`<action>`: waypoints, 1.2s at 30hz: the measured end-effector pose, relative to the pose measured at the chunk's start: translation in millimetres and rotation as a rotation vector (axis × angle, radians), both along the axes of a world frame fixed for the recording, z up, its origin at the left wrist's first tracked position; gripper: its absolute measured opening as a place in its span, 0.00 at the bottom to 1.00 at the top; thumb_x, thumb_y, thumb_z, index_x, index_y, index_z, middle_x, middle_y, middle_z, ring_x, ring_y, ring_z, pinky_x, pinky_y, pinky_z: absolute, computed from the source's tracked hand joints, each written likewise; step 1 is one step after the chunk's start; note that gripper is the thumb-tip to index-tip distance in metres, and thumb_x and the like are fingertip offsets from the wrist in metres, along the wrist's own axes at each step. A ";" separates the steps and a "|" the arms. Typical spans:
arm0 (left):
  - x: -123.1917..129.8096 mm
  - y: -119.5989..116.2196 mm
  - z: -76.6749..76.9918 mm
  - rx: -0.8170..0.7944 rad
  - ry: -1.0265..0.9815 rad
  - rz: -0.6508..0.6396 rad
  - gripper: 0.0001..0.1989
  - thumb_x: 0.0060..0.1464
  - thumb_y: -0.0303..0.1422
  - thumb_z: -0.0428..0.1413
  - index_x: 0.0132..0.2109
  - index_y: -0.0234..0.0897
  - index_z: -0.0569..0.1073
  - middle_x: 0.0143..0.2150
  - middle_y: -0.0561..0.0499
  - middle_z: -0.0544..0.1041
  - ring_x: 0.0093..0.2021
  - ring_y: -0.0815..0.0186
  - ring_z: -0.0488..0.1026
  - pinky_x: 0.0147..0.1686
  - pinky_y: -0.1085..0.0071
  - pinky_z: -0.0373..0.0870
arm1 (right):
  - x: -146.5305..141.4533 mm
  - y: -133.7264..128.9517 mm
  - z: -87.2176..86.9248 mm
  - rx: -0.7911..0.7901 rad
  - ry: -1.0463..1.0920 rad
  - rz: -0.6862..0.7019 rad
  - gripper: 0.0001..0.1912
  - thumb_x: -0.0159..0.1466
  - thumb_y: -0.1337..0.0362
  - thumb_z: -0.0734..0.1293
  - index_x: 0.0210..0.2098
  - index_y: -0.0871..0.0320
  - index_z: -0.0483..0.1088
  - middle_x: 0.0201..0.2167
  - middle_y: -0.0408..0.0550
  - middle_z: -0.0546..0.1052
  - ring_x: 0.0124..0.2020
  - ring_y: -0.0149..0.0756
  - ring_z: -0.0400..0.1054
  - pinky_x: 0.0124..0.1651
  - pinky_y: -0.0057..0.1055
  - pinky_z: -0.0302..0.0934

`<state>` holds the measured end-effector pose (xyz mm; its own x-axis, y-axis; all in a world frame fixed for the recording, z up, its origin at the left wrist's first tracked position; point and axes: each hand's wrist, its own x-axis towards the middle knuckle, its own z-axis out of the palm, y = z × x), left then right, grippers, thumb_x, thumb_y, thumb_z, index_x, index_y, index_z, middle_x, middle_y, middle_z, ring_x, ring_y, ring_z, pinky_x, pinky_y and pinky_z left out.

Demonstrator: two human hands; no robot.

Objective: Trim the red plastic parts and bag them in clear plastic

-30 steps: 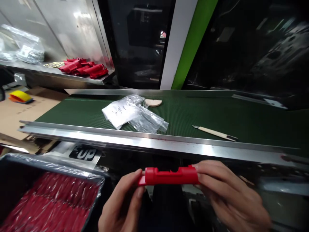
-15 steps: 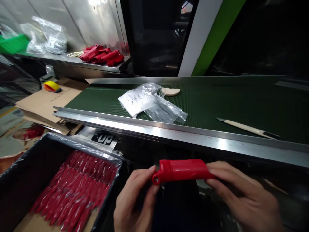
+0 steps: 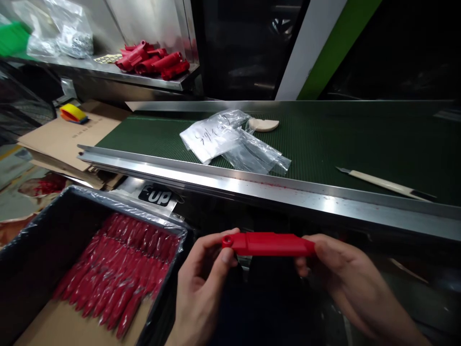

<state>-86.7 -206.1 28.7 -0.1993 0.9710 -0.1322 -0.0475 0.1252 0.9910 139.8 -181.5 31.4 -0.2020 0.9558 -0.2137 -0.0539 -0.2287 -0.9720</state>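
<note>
A glossy red plastic part (image 3: 272, 244) lies level between my two hands, in front of the conveyor. Its left end, with a small round hole, is pinched between the thumb and fingers of my left hand (image 3: 205, 283). My right hand (image 3: 345, 274) grips the tapered right end, thumb on the near side. To the left stands a dark bin (image 3: 147, 319) lined with plastic film, where rows of similar red parts (image 3: 111, 264) in clear wrap rest on cardboard.
A green conveyor belt (image 3: 317, 149) with a metal rail (image 3: 216, 178) runs across. On it lie plastic bags (image 3: 216, 139), a pale half-round piece (image 3: 264, 125) and a craft knife (image 3: 385, 182). Loose red parts (image 3: 151, 60) are piled on the metal shelf. Cardboard sheets (image 3: 72, 142) hold a yellow tape roll (image 3: 73, 113).
The red part has been turned about its long axis, showing a narrower side. My right hand's grip has shifted, with its thumb now on the near side. The camera view has moved slightly.
</note>
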 end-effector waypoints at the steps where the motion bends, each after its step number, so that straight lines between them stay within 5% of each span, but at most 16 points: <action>1: -0.4 0.6 -0.3 -0.024 -0.024 0.017 0.10 0.60 0.37 0.59 0.47 0.41 0.76 0.47 0.50 0.79 0.33 0.71 0.75 0.36 0.81 0.74 | -2.0 0.0 1.5 -0.032 0.022 0.005 0.16 0.67 0.52 0.64 0.35 0.56 0.77 0.27 0.46 0.77 0.28 0.28 0.71 0.32 0.19 0.67; 9: -1.9 4.6 4.4 -0.240 -0.233 0.147 0.15 0.52 0.41 0.64 0.41 0.35 0.76 0.45 0.47 0.79 0.35 0.66 0.76 0.39 0.75 0.75 | -12.1 -0.1 3.1 -0.214 0.123 -0.004 0.17 0.69 0.52 0.62 0.40 0.55 0.77 0.32 0.45 0.78 0.33 0.30 0.71 0.38 0.23 0.65; 18: -7.6 4.8 -1.7 -0.205 -0.246 0.107 0.16 0.54 0.41 0.63 0.45 0.37 0.75 0.53 0.46 0.76 0.51 0.60 0.74 0.47 0.76 0.75 | -11.0 1.6 1.8 0.005 -0.133 0.123 0.09 0.69 0.57 0.63 0.44 0.49 0.74 0.36 0.40 0.76 0.38 0.28 0.70 0.42 0.22 0.65; 24: -22.9 5.9 -12.5 0.160 0.243 0.046 0.21 0.61 0.33 0.56 0.60 0.46 0.63 0.62 0.47 0.68 0.60 0.60 0.67 0.59 0.66 0.68 | -22.7 4.6 8.8 0.487 -0.469 0.126 0.11 0.69 0.66 0.62 0.46 0.46 0.72 0.38 0.38 0.76 0.38 0.25 0.72 0.41 0.17 0.64; 27: -27.4 9.1 -22.7 0.462 0.623 -0.198 0.32 0.58 0.28 0.58 0.66 0.43 0.56 0.66 0.42 0.62 0.65 0.56 0.59 0.64 0.59 0.60 | -39.0 4.9 6.5 0.716 -0.549 0.153 0.12 0.67 0.70 0.63 0.48 0.50 0.70 0.40 0.42 0.77 0.40 0.29 0.73 0.43 0.21 0.67; 30: -25.3 11.9 -28.9 0.650 0.690 -0.432 0.30 0.55 0.24 0.54 0.64 0.40 0.60 0.61 0.42 0.68 0.60 0.58 0.66 0.59 0.65 0.65 | -56.5 7.8 6.7 0.919 -0.532 0.279 0.07 0.68 0.69 0.62 0.45 0.56 0.68 0.34 0.46 0.78 0.34 0.32 0.73 0.39 0.28 0.68; 32: -23.5 11.6 -29.2 0.586 0.540 -0.435 0.24 0.54 0.22 0.51 0.58 0.43 0.65 0.50 0.48 0.74 0.48 0.65 0.73 0.49 0.74 0.69 | -62.2 16.6 12.6 0.992 -0.525 0.334 0.05 0.68 0.69 0.62 0.41 0.56 0.68 0.30 0.44 0.77 0.30 0.32 0.71 0.35 0.29 0.66; 36: -26.8 4.6 -23.7 0.136 0.225 -0.274 0.04 0.60 0.32 0.52 0.42 0.45 0.70 0.34 0.57 0.72 0.33 0.71 0.69 0.35 0.79 0.65 | -49.4 67.4 34.0 0.947 -0.755 0.135 0.06 0.69 0.67 0.61 0.39 0.54 0.69 0.34 0.43 0.78 0.35 0.31 0.72 0.40 0.28 0.64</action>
<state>-113.4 -201.5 5.0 0.0611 0.9980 0.0190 0.1899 -0.0303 0.9813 90.4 -114.1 65.4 -0.4382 0.7782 0.4498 0.5662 0.6276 -0.5343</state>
